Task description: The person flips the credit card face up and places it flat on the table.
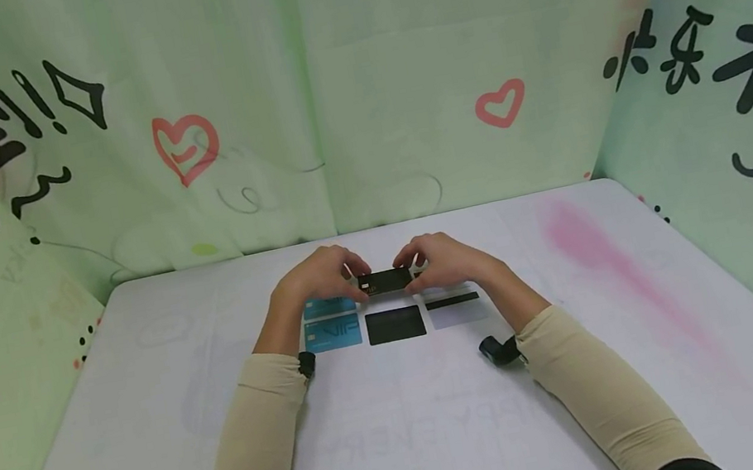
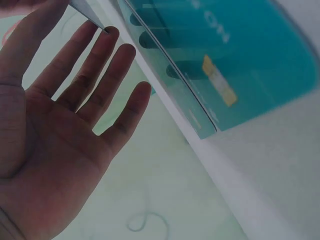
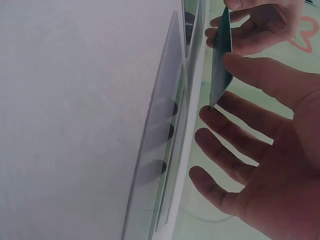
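A black card (image 1: 385,282) is held between my two hands, raised over the far half of the table. My left hand (image 1: 326,272) pinches its left end, and my right hand (image 1: 449,258) pinches its right end between thumb and fingers. The right wrist view shows the card (image 3: 221,70) tilted up, with the thumb on one face and fingertips at its lower edge. Just in front lies a second black card (image 1: 396,325) flat on the table. Two blue cards, the nearer (image 1: 332,333) marked VIP, lie under and beside my left hand.
Right of the flat black card lies a pale card (image 1: 457,313) with a black stripe; my right hand partly hides another behind it. A white cloth covers the table (image 1: 412,439), with a pink stain (image 1: 617,268) at right. Green curtains (image 1: 353,104) with writing stand around it.
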### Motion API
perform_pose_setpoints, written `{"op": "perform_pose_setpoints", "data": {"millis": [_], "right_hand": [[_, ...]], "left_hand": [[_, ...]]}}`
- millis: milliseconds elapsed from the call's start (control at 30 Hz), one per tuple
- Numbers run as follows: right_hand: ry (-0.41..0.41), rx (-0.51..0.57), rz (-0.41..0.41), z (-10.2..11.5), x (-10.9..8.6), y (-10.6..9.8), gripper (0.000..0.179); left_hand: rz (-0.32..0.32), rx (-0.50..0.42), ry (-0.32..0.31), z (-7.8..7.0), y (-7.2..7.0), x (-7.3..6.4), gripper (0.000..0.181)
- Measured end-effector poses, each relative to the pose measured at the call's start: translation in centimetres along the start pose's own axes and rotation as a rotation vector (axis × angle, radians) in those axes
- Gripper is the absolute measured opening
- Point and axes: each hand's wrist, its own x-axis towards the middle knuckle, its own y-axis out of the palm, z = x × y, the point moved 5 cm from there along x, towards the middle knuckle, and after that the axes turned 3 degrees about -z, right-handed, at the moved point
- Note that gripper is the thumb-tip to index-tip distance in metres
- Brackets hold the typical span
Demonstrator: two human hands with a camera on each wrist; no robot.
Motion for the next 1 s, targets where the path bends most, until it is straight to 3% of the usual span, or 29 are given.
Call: {"op": "perform_pose_setpoints", "data": {"millis": [367, 1000], "right_hand": [[-0.012, -0.051, 0.027, 0.3, -0.2, 0.2, 0.048], [-0.052, -0.134, 0.009, 0.6, -0.3, 0.5, 0.047]], "left_hand": [[0.019, 0.057, -0.034, -0.6, 0.3, -0.1, 0.046], [0.010, 0.170, -0.016, -1.5, 0.8, 0.2, 0.044]]}}
